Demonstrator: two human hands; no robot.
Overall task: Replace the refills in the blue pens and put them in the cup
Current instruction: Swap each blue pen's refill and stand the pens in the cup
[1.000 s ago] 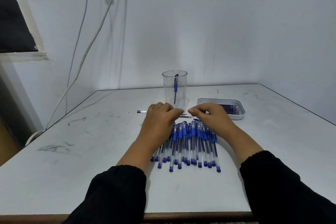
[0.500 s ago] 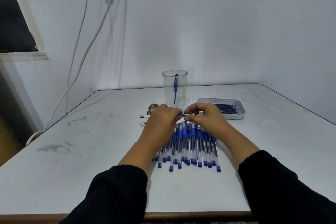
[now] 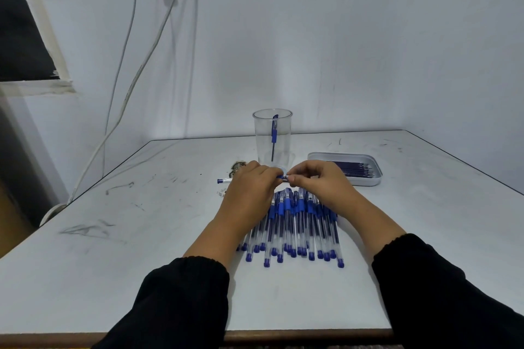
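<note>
My left hand [image 3: 249, 187] grips a clear blue pen [image 3: 224, 180] held level above the table; its blue end sticks out to the left. My right hand [image 3: 320, 181] pinches the pen's other end right beside my left fingers. Below both hands lies a row of several blue pens [image 3: 295, 227] side by side. Behind the hands stands a clear plastic cup [image 3: 272, 136] with one blue pen upright in it. A white tray [image 3: 371, 180] with several dark refills lies to the right of the cup.
The white table [image 3: 141, 235] has pen marks on its left half and a wooden front edge. A small crumpled scrap [image 3: 237, 166] lies left of the cup. White cables [image 3: 124, 93] hang down the wall at the left. Walls close off the back and right.
My hands have come together and lifted the pen slightly off the table. My right fingers have moved onto the pen's right end, next to my left hand.
</note>
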